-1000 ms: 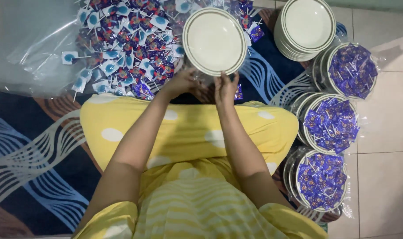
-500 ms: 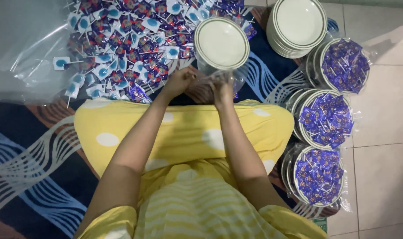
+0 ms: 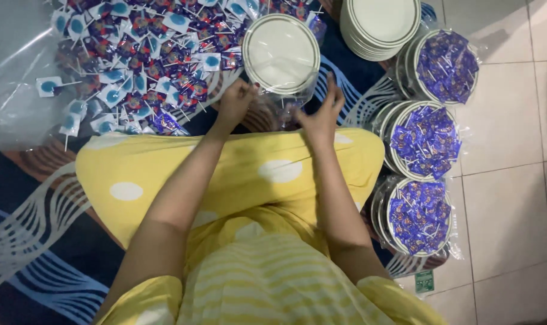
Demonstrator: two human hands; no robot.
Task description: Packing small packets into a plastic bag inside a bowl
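A white plate with a dark rim (image 3: 280, 53) sits inside a clear plastic bag (image 3: 285, 103) in front of my knees. My left hand (image 3: 236, 102) grips the bag's near edge at the plate's lower left. My right hand (image 3: 320, 114) pinches the bag at the plate's lower right, fingers partly spread. Both hands touch the plastic, not the plate. A heap of wrapped lollipops (image 3: 144, 54) in blue and purple wrappers lies to the left of the plate.
A stack of bare white plates (image 3: 378, 24) stands at the top right. Three bagged plates filled with purple sweets (image 3: 427, 141) line the right side. A clear plastic sheet (image 3: 15, 72) lies at the far left, on a blue patterned mat (image 3: 27, 241). Tiled floor (image 3: 514, 180) is on the right.
The plate has come down from a tilted, held-up position into the bag on the mat. Both hands dropped from the plate's rim to the bag's near edge.
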